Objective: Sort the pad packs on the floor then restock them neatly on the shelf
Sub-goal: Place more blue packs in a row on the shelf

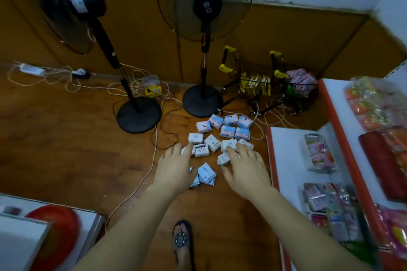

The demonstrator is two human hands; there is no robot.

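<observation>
Both hands reach down over a cluster of small pad packs on the wooden floor. The left hand point(176, 166) is palm down with its fingers spread and fairly straight, the fingertips touching the white packs point(201, 149) at the left of the cluster; it grips nothing. The right hand point(244, 166) is likewise palm down with fingers spread, lying over a white pack point(224, 158) at the right of the cluster; whether the fingers curl around that pack cannot be told.

Between the two wrists lies a pale blue pack marked ZERO point(206, 174), tilted, with another partly hidden under the left hand. Beyond the white packs sit the pink-and-blue packs point(229, 126), grouped close together, nearest the base of the right fan point(202, 101).

To the right stands the shelf point(286, 156), white with a red-orange edge, holding clear bins of pink packets and other wrapped goods. Behind the packs are two wire baskets point(255, 86) with yellow handles, filled with small goods. A second standing fan, the left fan point(138, 116), stands further left, and white and black cables point(154, 138) trail across the floor. At the bottom edge a foot in a sandal point(182, 240) shows, and a red plate point(55, 226) sits at lower left.
</observation>
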